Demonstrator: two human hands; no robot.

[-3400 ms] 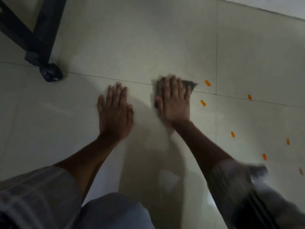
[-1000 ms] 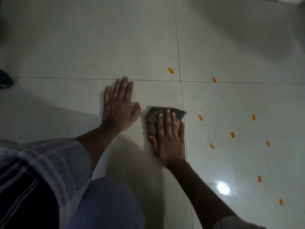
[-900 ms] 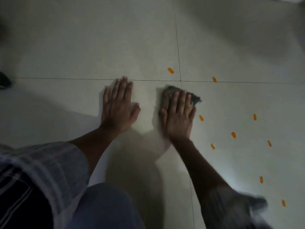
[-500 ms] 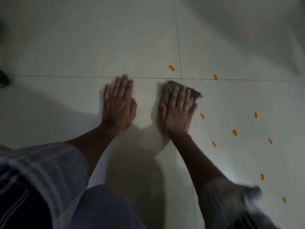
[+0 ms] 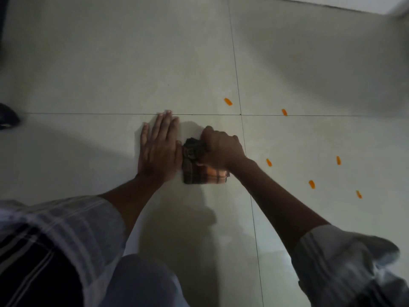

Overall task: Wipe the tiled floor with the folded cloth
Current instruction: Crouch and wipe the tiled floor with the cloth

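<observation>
Six orange marks (image 5: 228,101) dot the tiled floor (image 5: 110,63) right of the folded cloth (image 5: 202,173). Right hand (image 5: 222,149) bunches that plaid cloth, fingers curled tight; left hand (image 5: 159,147) lies flat touching it, fingers together. No writing shows.

Dim, soft-focus view; arm shadows darken the pale floor (image 5: 110,63).

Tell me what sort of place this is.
Probably an indoor room in a home, dimly lit. Large glossy pale floor tiles meet at thin grout lines, and a dark furniture foot shows at the left edge. Small orange marks dot the floor.
</observation>
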